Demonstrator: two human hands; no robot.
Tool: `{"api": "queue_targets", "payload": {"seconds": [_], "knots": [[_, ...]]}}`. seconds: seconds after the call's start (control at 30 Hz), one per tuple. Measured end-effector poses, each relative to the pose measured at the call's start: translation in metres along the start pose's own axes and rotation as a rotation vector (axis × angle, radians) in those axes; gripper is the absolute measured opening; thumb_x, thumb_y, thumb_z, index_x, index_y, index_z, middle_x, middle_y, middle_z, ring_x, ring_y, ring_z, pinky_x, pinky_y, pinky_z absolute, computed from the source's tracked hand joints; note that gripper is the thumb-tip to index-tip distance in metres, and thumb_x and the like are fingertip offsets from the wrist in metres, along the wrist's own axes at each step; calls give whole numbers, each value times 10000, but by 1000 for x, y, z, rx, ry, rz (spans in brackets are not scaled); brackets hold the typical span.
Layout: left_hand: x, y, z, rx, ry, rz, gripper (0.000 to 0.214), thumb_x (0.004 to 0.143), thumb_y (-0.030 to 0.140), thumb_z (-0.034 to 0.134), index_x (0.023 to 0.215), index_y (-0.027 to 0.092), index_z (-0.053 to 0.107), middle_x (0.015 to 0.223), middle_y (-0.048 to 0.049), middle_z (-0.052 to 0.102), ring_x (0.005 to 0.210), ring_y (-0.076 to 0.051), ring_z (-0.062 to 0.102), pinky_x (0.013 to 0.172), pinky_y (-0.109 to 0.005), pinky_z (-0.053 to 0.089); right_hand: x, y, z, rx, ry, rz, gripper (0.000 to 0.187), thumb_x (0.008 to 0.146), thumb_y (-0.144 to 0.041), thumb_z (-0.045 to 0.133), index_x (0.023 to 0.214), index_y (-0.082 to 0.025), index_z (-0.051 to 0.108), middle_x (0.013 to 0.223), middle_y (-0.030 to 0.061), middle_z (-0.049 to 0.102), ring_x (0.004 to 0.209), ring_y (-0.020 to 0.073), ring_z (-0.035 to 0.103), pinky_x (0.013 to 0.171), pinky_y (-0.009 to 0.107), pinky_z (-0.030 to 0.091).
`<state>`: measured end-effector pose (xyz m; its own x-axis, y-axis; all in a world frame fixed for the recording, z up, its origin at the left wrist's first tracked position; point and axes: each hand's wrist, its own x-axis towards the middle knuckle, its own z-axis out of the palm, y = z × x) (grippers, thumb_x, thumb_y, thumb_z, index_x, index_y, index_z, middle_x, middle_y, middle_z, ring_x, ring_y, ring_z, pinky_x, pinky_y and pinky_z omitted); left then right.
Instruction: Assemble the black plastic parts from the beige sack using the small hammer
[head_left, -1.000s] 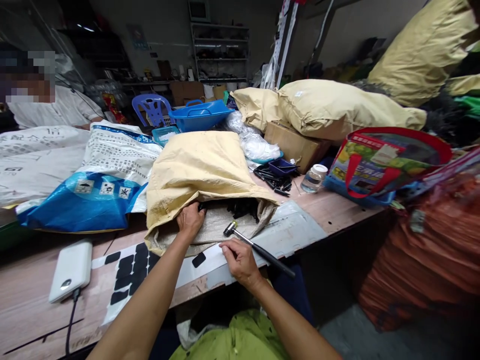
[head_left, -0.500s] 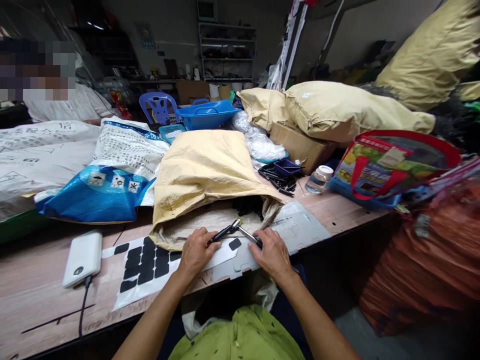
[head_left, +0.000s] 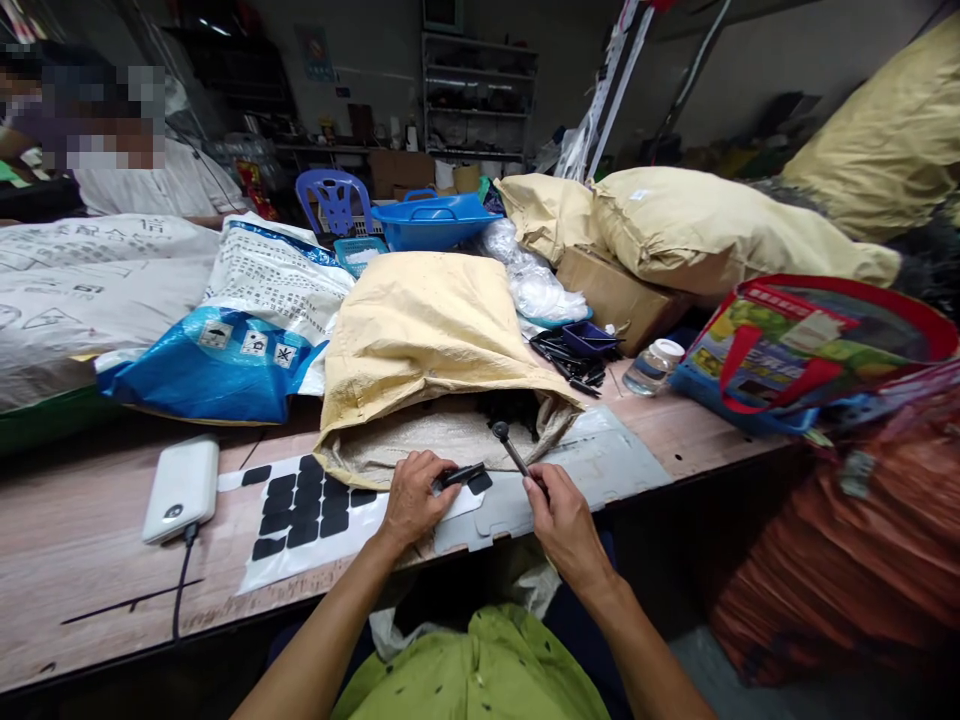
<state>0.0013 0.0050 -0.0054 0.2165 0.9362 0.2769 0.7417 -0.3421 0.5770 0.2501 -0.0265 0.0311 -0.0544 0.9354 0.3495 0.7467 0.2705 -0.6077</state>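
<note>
My left hand is closed around a slim black piece, which points right just before the sack mouth. A rod-like tool with a round dark head and metal shaft is in the closed fingers of my right hand; its head tilts up and to the left. The tool and the black piece are apart. Behind both hands lies an open beige sack with dark items inside. A white sheet with rounded black patches lies left of my left hand. Beneath my hands is a grey board.
A white power bank with a cable lies at left, near blue-and-white sacks. Black pieces, a jar and a colourful bag stand at right. Across the table is another person in white.
The tool's head and the black piece, together before, are now apart. My right hand has turned the tool upward. The view has shifted slightly left.
</note>
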Motion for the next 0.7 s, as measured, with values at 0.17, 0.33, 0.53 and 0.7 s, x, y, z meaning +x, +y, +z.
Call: {"api": "queue_targets", "payload": {"seconds": [0.17, 0.33, 0.53, 0.7], "knots": [[2, 1, -1, -25, -46, -25, 178, 830, 314, 750, 993, 243, 758, 918, -37, 713, 947, -251, 578, 848, -386, 352, -14, -17, 10, 186, -42, -79, 313, 1025, -232, 441, 1294, -205, 601, 1166, 103, 692, 1051, 213, 666, 932, 335, 538], [6, 2, -2, -87, -74, -119, 176, 773, 251, 759, 948, 258, 772, 905, -17, 737, 960, -245, 596, 865, -379, 346, -23, -21, 14, 178, -95, -128, 407, 1039, -207, 415, 1408, -231, 584, 1114, 92, 693, 1034, 202, 676, 925, 329, 556], [10, 6, -7, -135, -90, -175, 150, 728, 211, 750, 872, 251, 762, 873, -2, 737, 936, -229, 592, 879, -364, 354, -25, -24, 14, 98, -99, -158, 443, 1048, -206, 406, 1467, -227, 551, 922, 64, 610, 821, 184, 645, 790, 301, 564], [9, 8, -7, -138, -68, -186, 149, 719, 195, 741, 856, 254, 756, 845, 9, 723, 920, -217, 591, 869, -350, 344, -26, -29, 17, 49, -170, -141, 446, 1045, -187, 388, 1451, -228, 567, 886, 51, 563, 761, 177, 621, 749, 289, 559]]}}
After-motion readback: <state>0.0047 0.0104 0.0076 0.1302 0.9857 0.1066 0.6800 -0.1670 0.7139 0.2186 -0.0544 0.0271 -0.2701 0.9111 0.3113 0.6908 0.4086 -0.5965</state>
